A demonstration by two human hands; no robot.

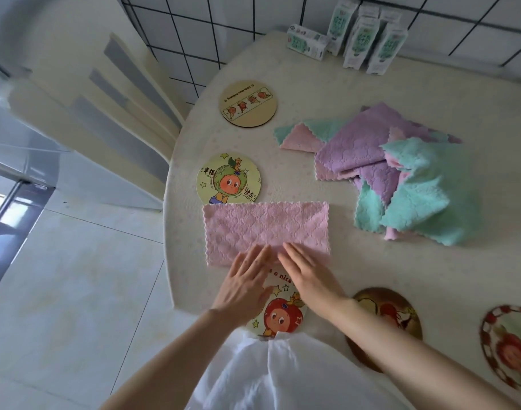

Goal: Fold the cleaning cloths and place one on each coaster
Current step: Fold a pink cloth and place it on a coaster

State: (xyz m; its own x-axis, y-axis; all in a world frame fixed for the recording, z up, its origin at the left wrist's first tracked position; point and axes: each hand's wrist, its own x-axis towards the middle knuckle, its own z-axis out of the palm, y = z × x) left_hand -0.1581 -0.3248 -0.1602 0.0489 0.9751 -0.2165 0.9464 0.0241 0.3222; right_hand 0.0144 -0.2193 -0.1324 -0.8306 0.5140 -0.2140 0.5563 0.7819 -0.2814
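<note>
Left hand [243,282] and right hand [306,275] — both flat-fingered — press the pink cloth [265,229].

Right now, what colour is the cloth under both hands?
The cloth is pale pink, seen clearly in the head view.

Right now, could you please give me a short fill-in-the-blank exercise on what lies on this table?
1. The left hand and right hand rest flat on a folded cloth that is ____ in colour.
2. The number of round coasters in view on the table is ____.
3. The loose pile of cloths lies to the ____ of the folded cloth.
Missing words: pink; five; right.
</note>
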